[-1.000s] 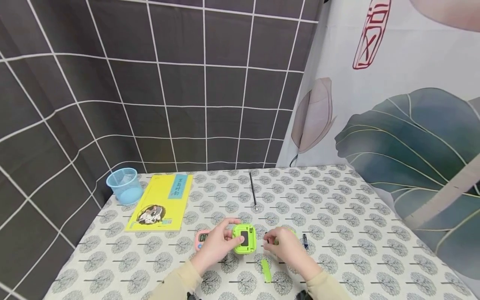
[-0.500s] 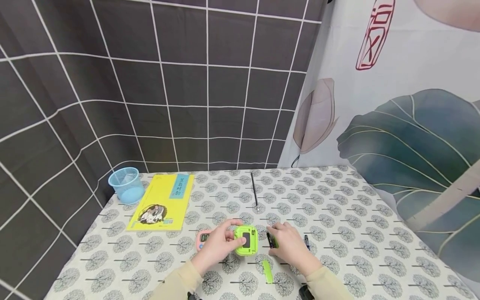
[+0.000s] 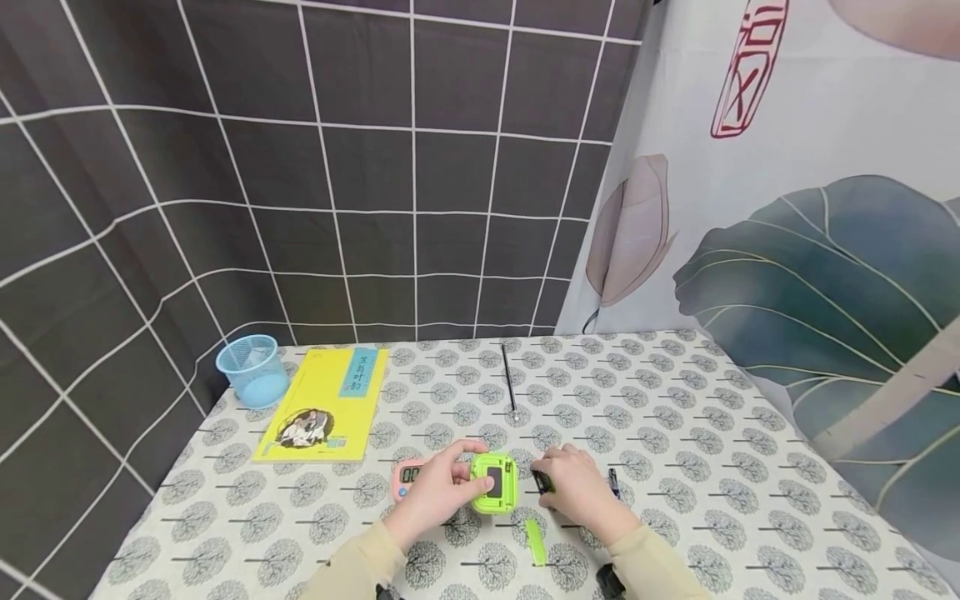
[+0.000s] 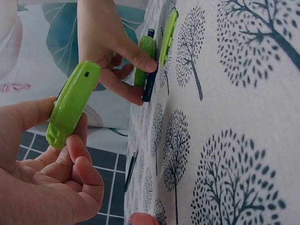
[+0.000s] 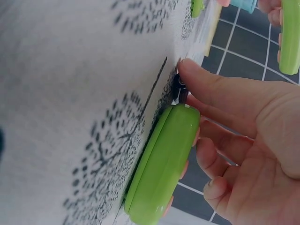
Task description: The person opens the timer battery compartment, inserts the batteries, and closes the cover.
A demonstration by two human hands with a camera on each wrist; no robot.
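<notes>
"What's in the left hand (image 3: 442, 485)?"

"A lime-green, rounded-square plastic device (image 3: 497, 482) with a dark rectangular panel, clamped between thumb and fingers and raised off the white tree-print cloth (image 3: 712, 467)."

"And the right hand (image 3: 576, 487)?"

"Apart from the left, at three o'clock from that device. Its thumb and a finger pinch a small, dark, glossy cylinder (image 4: 149, 85) low over the cloth; whether it touches the fabric, I can't tell."

"Something green is under that palm."

"A second lime-green, rounded plastic case (image 5: 161, 164), just beside the cylinder. Fingertips show along its far side, but I can't tell whether they grip it."

"What lies around the device?"

"A flat lime-green plastic strip (image 3: 536, 542) at five o'clock, a pink timer with a digital display (image 3: 408, 475) at nine, partly behind the left hand, and another dark blue cylinder (image 3: 613, 482) at three, beyond the right hand."

"Farther off?"

"A yellow paper-covered book (image 3: 322, 408) at ten, a slim black rod (image 3: 508, 379) at twelve."
</notes>
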